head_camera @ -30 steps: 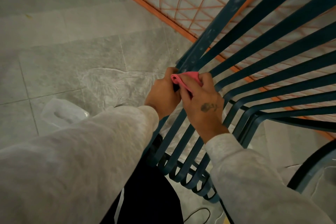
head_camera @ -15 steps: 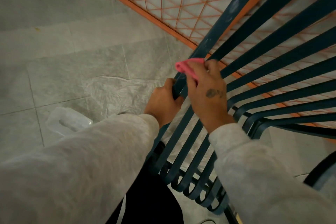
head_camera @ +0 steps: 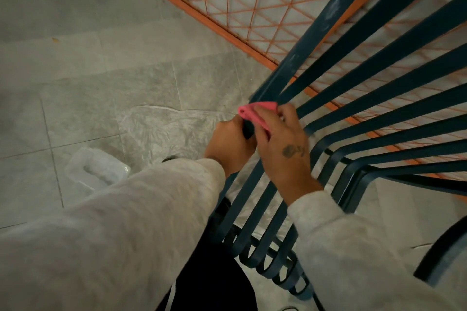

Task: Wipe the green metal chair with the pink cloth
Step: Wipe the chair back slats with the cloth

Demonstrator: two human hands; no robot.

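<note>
Matt painted metal chair [head_camera: 358, 40] slats, scuffed pale in spots, soft pink cloth [head_camera: 255, 111], crinkled clear plastic sheet [head_camera: 161, 129], smooth grey floor tiles [head_camera: 75, 113]

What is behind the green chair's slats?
Between the green chair's slats: an orange mesh panel, grey floor tiles and a clear plastic sheet. The left hand, right hand and sleeves cover the rest.

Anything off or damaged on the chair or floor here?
Pale smudges mark the outermost slat of the green metal chair, above where the right hand holds the pink cloth; dust or worn paint, cannot tell. A crumpled clear plastic sheet lies on the floor under the chair. No bent slats visible.
</note>
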